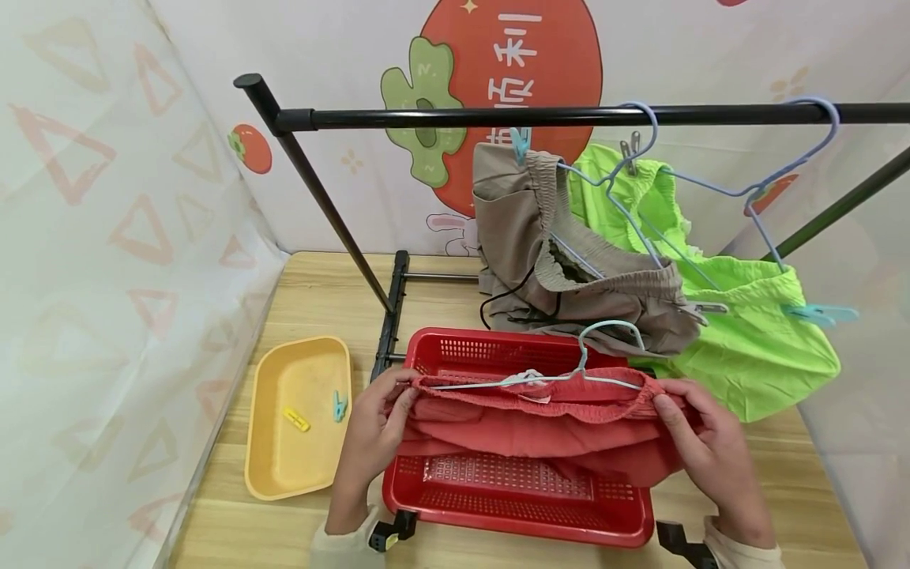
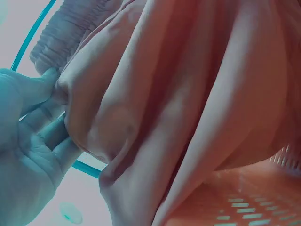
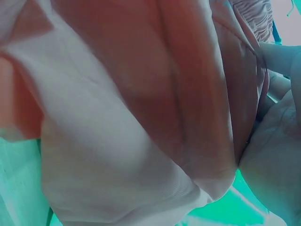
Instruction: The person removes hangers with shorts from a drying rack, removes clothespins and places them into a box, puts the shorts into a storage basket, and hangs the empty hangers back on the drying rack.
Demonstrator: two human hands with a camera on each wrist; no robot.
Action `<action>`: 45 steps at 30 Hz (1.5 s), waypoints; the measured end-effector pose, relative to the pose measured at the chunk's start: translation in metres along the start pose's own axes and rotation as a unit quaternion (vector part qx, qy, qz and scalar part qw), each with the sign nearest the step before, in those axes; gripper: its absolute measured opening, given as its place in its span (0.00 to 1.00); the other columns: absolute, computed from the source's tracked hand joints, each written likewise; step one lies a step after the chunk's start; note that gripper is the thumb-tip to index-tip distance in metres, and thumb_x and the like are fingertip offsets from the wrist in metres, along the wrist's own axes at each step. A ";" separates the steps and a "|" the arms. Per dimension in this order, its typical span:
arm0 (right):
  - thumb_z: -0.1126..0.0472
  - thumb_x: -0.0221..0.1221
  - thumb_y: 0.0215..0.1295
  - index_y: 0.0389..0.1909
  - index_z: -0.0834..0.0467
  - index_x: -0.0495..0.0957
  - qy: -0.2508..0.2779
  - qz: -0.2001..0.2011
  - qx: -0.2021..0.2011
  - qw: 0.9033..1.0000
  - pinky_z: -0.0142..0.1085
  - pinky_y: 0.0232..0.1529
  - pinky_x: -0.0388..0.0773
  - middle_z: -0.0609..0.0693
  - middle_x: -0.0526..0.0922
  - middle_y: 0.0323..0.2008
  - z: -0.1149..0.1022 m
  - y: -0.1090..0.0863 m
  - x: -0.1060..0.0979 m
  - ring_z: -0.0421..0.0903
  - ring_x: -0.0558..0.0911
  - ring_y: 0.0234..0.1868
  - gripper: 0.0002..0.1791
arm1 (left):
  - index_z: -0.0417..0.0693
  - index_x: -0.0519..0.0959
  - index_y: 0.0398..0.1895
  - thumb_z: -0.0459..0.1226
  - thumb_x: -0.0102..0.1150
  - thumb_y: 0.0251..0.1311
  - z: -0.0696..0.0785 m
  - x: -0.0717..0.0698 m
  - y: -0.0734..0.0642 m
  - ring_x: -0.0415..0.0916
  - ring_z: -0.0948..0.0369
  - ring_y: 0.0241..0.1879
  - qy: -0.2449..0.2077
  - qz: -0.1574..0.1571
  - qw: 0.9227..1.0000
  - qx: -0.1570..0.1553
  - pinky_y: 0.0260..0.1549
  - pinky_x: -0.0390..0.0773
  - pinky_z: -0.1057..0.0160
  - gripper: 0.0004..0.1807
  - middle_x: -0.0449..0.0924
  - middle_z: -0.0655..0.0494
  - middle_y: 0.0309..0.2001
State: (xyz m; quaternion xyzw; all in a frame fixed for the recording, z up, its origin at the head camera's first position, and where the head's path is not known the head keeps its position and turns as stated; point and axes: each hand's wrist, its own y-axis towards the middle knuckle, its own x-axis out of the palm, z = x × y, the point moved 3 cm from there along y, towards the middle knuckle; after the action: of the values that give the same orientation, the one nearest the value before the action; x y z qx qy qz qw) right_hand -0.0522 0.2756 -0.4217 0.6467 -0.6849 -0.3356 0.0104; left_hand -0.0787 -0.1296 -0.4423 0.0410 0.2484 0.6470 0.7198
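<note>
Between the person's two hands a pair of red shorts [image 1: 526, 431] is stretched sideways, waistband up. The left hand [image 1: 380, 427] pinches the waistband's left end between thumb and fingers; the right hand [image 1: 711, 450] grips the right end the same way. A pale blue hanger [image 1: 583, 356] lies across the waist opening, its hook on the far side, well apart from the black bar [image 1: 426, 118] beyond.

The shorts are over a red basket [image 1: 526, 523], whose near and far rims both show; on the right the cloth reaches past the basket's edge. I can't tell whether it touches the bottom. A narrow strip of counter [image 1: 220, 529] separates the basket from a yellow tray [image 1: 298, 474] at left. Grey shorts [image 1: 508, 225] and green shorts [image 1: 761, 379] hang close on the far right, leaving a long stretch of bar showing to their left.
</note>
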 end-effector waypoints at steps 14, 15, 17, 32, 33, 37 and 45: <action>0.78 0.58 0.70 0.50 0.70 0.82 -0.021 -0.009 0.043 0.999 0.22 0.43 0.75 0.44 0.85 0.45 0.000 0.001 -0.005 0.36 0.82 0.42 0.11 | 0.32 0.76 0.53 0.26 0.48 0.77 0.001 0.005 0.002 0.86 0.54 0.33 -0.133 0.044 0.988 -0.067 0.31 0.86 0.58 0.09 0.77 0.42 0.47; 0.78 0.58 0.69 0.50 0.70 0.82 -0.024 -0.011 0.040 0.999 0.22 0.44 0.75 0.44 0.85 0.45 -0.001 0.001 -0.004 0.36 0.81 0.43 0.11 | 0.32 0.76 0.53 0.26 0.48 0.77 0.001 0.005 0.002 0.86 0.54 0.34 -0.136 0.045 0.987 -0.069 0.31 0.86 0.58 0.09 0.77 0.41 0.48; 0.80 0.59 0.67 0.50 0.68 0.83 -0.030 -0.013 0.032 0.999 0.22 0.47 0.73 0.44 0.84 0.45 -0.002 0.002 -0.001 0.35 0.81 0.45 0.14 | 0.31 0.75 0.53 0.26 0.47 0.77 0.002 0.007 0.002 0.85 0.55 0.35 -0.142 0.047 0.986 -0.069 0.31 0.86 0.59 0.09 0.76 0.40 0.48; 0.82 0.57 0.66 0.51 0.70 0.81 -0.008 0.013 0.021 1.000 0.22 0.44 0.73 0.42 0.83 0.43 -0.001 0.007 0.012 0.35 0.80 0.42 0.15 | 0.41 0.73 0.56 0.27 0.42 0.80 0.002 0.025 0.000 0.79 0.60 0.51 -0.396 0.101 0.908 -0.092 0.46 0.83 0.64 0.11 0.78 0.50 0.53; 0.82 0.56 0.67 0.51 0.70 0.81 -0.005 0.017 0.025 1.000 0.22 0.43 0.73 0.42 0.83 0.42 -0.002 0.007 0.012 0.35 0.79 0.41 0.15 | 0.42 0.74 0.56 0.27 0.42 0.80 0.002 0.027 0.000 0.79 0.60 0.52 -0.422 0.104 0.896 -0.092 0.48 0.82 0.63 0.12 0.78 0.51 0.53; 0.83 0.55 0.67 0.49 0.73 0.79 0.013 0.029 0.030 0.999 0.23 0.37 0.73 0.48 0.80 0.35 -0.002 0.006 0.011 0.36 0.78 0.35 0.13 | 0.40 0.73 0.57 0.26 0.40 0.80 0.003 0.033 -0.001 0.78 0.59 0.56 -0.513 0.113 0.845 -0.103 0.58 0.77 0.62 0.13 0.78 0.48 0.55; 0.84 0.53 0.67 0.47 0.76 0.78 0.036 0.034 0.046 0.998 0.24 0.34 0.73 0.49 0.78 0.32 -0.001 0.005 0.011 0.36 0.76 0.32 0.11 | 0.39 0.71 0.65 0.25 0.33 0.80 -0.003 0.047 -0.009 0.75 0.57 0.63 -0.611 0.104 0.769 -0.158 0.65 0.68 0.60 0.19 0.75 0.47 0.63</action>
State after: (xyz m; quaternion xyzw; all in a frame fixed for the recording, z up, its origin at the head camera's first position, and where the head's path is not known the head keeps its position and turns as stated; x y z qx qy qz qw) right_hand -0.0576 0.2649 -0.4234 0.6347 -0.7201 -0.2798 0.0163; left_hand -0.0695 -0.0870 -0.4627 0.3391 -0.3546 0.5867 0.6443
